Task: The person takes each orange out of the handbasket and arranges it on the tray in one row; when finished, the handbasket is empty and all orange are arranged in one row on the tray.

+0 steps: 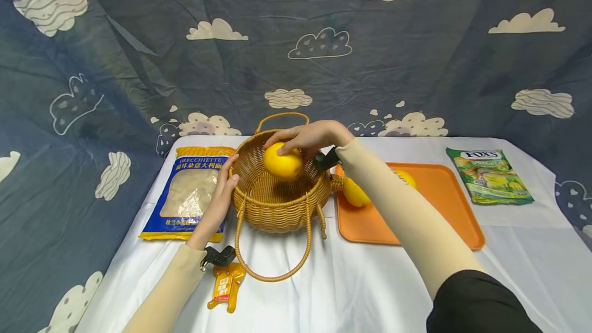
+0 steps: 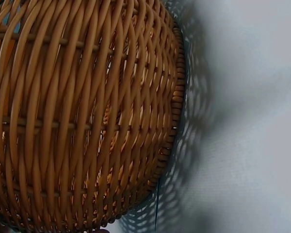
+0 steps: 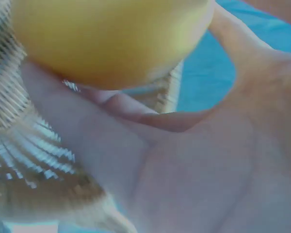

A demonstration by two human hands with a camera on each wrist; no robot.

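Note:
My right hand (image 1: 314,137) holds a smooth yellow fruit (image 1: 282,161) over the opening of a round wicker basket (image 1: 273,215). Thumb and fingers spread around the fruit (image 3: 106,39), as the right wrist view also shows. My left hand (image 1: 222,189) grips the basket's left rim, its fingertips at the edge. In the left wrist view the woven side of the basket (image 2: 87,116) fills most of the picture, standing on white cloth. More yellow fruit (image 1: 355,192) lies on an orange tray (image 1: 444,204) right of the basket, partly hidden by my right forearm.
A blue and yellow bag of orecchiette pasta (image 1: 191,189) lies left of the basket. A small orange packet (image 1: 225,287) is near my left wrist. At the far right lies a green Fox's bag (image 1: 490,176). One basket handle (image 1: 273,279) hangs forward onto the cloth.

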